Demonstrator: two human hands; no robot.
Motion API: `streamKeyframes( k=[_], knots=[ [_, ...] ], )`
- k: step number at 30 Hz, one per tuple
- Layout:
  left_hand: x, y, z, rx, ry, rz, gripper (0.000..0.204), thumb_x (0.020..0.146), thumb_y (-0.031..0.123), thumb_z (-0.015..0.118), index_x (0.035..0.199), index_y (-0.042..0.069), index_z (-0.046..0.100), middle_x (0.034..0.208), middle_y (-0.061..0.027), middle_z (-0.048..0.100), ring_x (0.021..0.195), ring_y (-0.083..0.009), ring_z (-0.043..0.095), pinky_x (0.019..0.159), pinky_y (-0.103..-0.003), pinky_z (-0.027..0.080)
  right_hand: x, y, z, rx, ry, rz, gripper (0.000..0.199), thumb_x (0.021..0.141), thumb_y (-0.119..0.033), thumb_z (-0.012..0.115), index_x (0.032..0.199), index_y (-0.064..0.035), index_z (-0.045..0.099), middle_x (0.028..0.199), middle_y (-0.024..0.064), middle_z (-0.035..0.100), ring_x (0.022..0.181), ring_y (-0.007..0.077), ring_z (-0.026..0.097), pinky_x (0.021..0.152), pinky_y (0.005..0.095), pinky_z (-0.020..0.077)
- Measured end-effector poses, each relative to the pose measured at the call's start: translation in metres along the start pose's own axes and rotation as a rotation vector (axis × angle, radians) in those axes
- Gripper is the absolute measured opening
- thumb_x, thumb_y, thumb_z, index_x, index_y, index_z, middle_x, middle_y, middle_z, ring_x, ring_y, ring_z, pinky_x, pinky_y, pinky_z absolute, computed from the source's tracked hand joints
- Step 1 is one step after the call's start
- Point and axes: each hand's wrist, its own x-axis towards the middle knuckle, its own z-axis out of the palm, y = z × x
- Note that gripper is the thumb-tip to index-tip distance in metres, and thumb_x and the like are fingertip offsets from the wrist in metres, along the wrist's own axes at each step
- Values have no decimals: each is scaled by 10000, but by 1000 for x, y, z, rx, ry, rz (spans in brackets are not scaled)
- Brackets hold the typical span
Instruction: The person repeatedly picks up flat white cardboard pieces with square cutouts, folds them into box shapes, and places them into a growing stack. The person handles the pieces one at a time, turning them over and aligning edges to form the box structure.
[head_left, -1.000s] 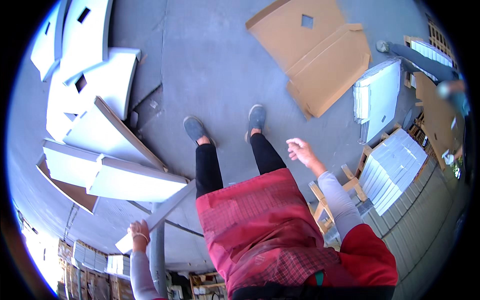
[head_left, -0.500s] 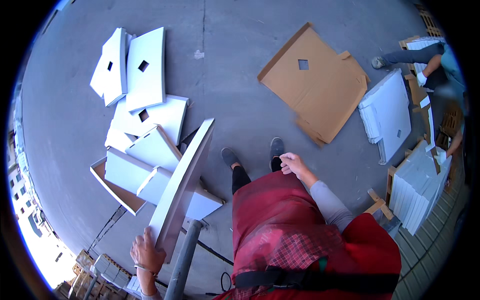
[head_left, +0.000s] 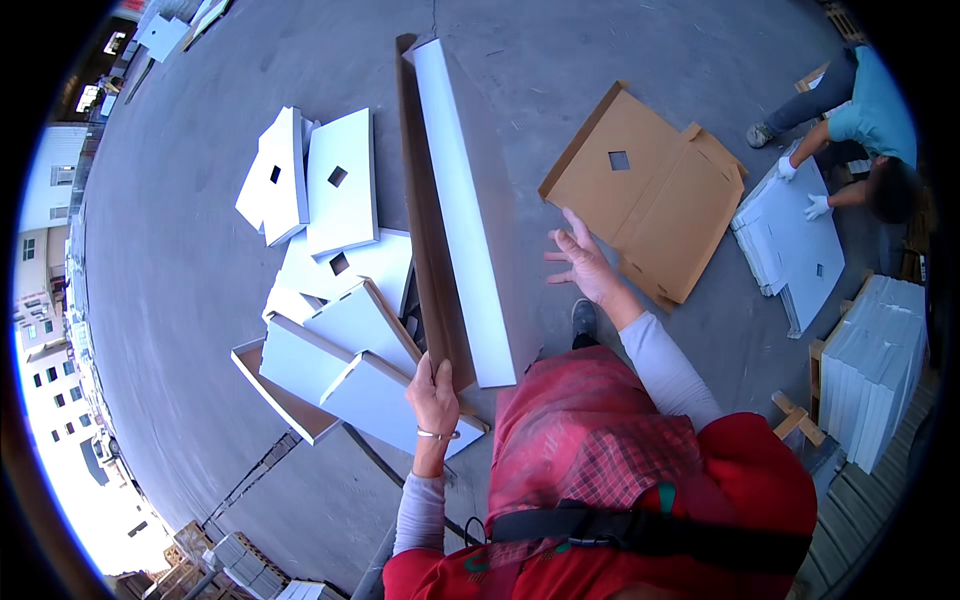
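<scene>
My left hand is closed round the near end of a large cardboard box, white outside and brown inside. The box stands on edge in front of me, with a gap along its length that shows the brown inner side. To the right of it, my right hand is raised with its fingers spread, holding nothing and apart from the box. Behind that hand, a flattened brown cardboard sheet with a square hole lies on the ground.
Several white boxes with square holes lie piled at the left. At the right, a co-worker in white gloves bends over flat white cardboard. Nearer stands a stack of white sheets beside a wooden pallet piece.
The box has swung up and to the right, and its brown inside now shows. My left hand moved right with it; my right hand rose and opened. The co-worker's hands shifted to the flat cardboard.
</scene>
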Motion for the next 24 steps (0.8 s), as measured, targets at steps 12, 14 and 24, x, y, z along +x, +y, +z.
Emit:
streamKeyframes(
  k=[12,14,24],
  knots=[
    [-23,11,85,-250,113,-82,253,842,78,562,1077,12,627,782,-182,651,738,-278,667,686,-366,493,-56,41,36,-1099,87,-468,889,783,-504,709,1458,-104,293,1353,228,392,1222,413,426,985,490,386],
    [-36,9,85,-205,138,-73,242,842,82,568,1066,15,630,798,-194,653,752,-318,667,680,-386,494,-66,47,51,-1232,48,-408,896,762,-464,727,1470,-164,268,1373,214,354,1174,431,439,929,549,403],
    [-33,-7,20,-272,305,-85,190,851,33,590,1030,-15,633,800,-151,669,705,-225,643,659,-330,494,-57,52,46,-1147,137,-304,833,697,-47,615,1456,-114,277,1325,282,368,1018,464,544,851,470,481]
  ],
)
